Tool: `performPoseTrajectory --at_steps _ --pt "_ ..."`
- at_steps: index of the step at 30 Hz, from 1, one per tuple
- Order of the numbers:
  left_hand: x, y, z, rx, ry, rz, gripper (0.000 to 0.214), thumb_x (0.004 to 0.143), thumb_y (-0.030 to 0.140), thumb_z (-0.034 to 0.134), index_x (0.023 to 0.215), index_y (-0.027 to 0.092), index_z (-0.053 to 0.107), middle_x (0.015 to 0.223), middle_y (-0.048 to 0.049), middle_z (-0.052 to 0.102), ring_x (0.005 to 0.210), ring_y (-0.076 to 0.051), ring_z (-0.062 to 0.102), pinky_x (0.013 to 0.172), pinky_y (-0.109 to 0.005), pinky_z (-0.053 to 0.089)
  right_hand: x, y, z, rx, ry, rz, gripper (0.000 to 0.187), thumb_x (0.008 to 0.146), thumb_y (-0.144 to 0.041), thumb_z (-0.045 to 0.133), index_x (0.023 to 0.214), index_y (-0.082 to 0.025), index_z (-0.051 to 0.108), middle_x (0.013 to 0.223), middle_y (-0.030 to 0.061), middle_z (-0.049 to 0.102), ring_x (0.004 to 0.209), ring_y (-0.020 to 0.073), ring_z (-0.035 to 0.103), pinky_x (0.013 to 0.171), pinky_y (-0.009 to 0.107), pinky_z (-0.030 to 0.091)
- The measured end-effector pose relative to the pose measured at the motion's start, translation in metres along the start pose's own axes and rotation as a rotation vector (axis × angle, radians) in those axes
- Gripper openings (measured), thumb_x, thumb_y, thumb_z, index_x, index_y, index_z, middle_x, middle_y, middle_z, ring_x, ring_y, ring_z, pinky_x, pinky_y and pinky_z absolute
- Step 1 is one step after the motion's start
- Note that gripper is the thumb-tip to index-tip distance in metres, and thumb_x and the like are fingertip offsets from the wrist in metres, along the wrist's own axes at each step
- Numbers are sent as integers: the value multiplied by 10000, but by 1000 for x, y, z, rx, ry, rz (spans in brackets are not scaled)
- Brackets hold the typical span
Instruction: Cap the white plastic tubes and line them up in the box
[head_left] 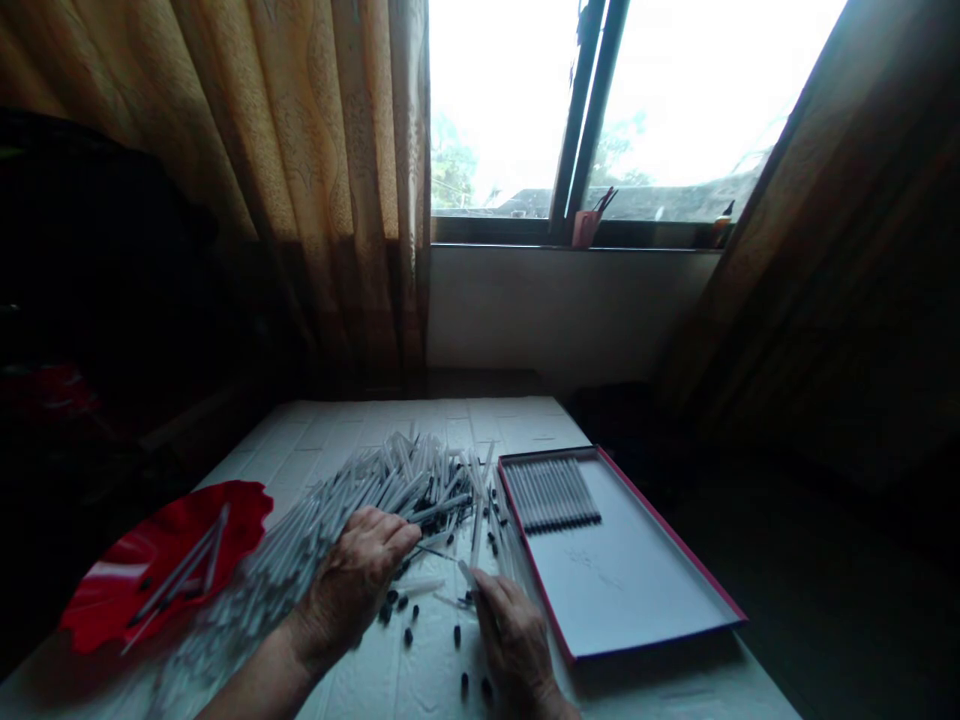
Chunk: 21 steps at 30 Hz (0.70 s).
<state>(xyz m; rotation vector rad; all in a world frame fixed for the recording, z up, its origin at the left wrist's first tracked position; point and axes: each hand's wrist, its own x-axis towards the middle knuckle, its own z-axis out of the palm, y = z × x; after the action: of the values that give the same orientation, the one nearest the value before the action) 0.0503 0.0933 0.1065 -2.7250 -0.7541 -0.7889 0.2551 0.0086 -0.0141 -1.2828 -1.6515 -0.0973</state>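
Head view, left hand (360,585) – fingers resting loose on tube pile (300,550), right hand (516,640) – fingers pinching 1 tube (466,573)

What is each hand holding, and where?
Right hand pinches a white tube by its near end. Left hand rests on the tube pile; its grip cannot be told.
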Motion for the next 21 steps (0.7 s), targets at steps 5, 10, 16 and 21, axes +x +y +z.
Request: performPoseTrajectory --at_steps 5,10,16,21 --pt "5 3 -4 19 -1 49 218 888 37 476 955 211 590 806 -9 662 746 -198 583 786 -337 414 2 -2 -1 -6 -7 -1 288 987 -240 399 1163 -219 627 840 68 707 737 186 689 650 252 549" --pt "11 5 -9 73 -21 116 237 917 50 440 960 223 597 809 -3 674 748 -190 597 828 -349 393 2 -4 -2 -7 -28 5 291 980 -222 401 1171 -213 621 851 76 707 761 190 688 683 258 554" --pt "20 5 -21 113 -66 175 244 922 48 463 929 237 617 815 7 676 787 -195 607 961 -438 315 2 -5 -2 -21 -46 3 288 981 -237 398 1144 -205 634 836 75 703 739 190 682 662 256 545" --pt "31 8 -25 117 -149 231 208 927 65 482 897 219 618 804 -6 665 787 -207 595 943 -456 391 2 -5 -2 -39 -60 -4 281 978 -239 404 1133 -210 636 840 73 701 736 190 678 649 252 535"
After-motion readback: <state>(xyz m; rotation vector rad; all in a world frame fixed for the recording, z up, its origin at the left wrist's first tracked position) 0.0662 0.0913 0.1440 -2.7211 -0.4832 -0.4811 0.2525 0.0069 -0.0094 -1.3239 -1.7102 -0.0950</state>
